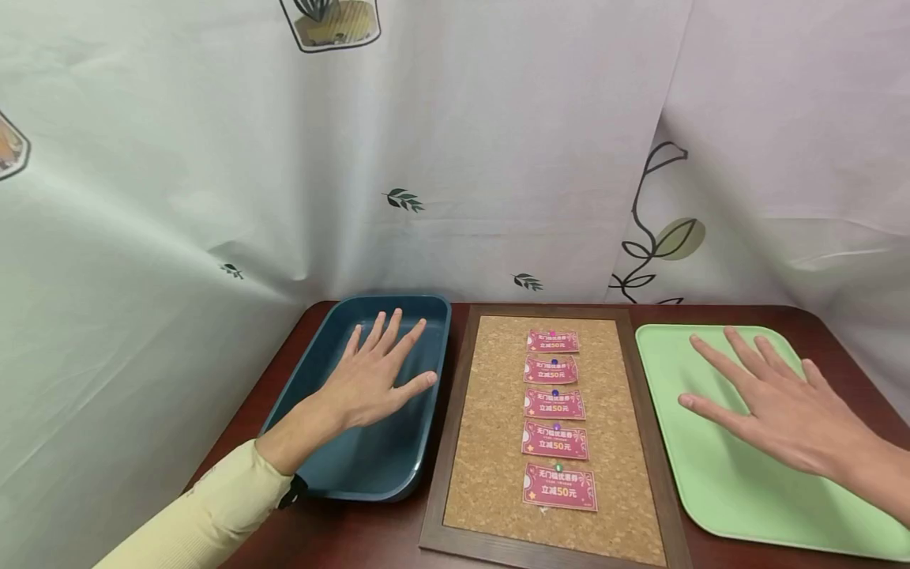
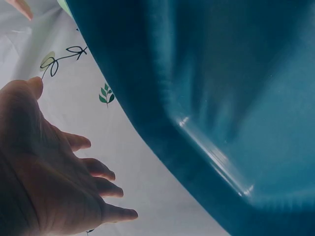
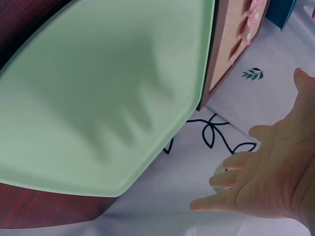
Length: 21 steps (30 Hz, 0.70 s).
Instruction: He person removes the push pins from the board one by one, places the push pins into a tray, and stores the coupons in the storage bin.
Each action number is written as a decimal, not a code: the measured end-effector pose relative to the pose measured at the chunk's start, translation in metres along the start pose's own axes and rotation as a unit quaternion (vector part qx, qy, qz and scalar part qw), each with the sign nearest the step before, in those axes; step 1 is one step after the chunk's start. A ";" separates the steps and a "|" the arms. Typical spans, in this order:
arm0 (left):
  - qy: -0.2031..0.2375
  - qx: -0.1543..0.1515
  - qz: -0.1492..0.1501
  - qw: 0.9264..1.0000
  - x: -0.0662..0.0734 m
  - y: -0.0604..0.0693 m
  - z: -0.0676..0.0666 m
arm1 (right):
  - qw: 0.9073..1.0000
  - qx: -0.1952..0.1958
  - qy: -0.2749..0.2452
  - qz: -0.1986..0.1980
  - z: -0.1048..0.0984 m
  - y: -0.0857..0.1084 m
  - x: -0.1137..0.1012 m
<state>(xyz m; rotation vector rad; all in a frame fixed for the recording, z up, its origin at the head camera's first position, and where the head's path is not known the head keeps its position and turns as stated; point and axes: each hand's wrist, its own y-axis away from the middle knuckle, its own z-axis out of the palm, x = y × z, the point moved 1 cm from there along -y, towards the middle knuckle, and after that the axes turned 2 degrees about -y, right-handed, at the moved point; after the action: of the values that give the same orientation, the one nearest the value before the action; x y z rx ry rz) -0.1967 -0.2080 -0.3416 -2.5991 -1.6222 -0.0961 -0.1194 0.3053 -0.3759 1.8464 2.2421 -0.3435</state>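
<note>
My left hand [image 1: 373, 375] hovers over a dark blue tray [image 1: 355, 466], fingers spread and holding nothing. Above a light green tray [image 1: 718, 482] my right hand [image 1: 789, 407] is likewise spread and free of any object. Between the trays lies a cork board [image 1: 490, 442] in a brown wooden frame. Several pink coupons, among them a nearest one [image 1: 569, 491], are fixed down its middle in a column, each with a small coloured push pin [image 1: 558, 468] at its top. Both wrist views show the palms apart from the trays, and nothing lies in the tray parts seen.
The trays and board rest on a dark red wooden table [image 1: 341, 537]. A pale curtain [image 1: 483, 158] with plant prints hangs behind the table and along its left side. The board sits close between the two trays.
</note>
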 end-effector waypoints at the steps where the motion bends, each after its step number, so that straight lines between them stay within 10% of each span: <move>1: 0.000 0.000 0.000 1.000 0.000 0.000 0.001 | 1.000 -0.001 -0.001 0.000 0.001 0.000 0.000; 21: 0.024 -0.023 0.014 0.999 0.003 -0.026 -0.007 | 0.998 0.003 -0.037 -0.044 -0.003 -0.038 -0.008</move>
<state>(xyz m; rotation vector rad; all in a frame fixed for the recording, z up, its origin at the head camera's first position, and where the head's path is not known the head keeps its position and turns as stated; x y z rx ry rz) -0.2191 -0.1944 -0.3336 -2.6302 -1.5866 -0.1963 -0.1550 0.2917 -0.3692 1.7115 2.2793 -0.4280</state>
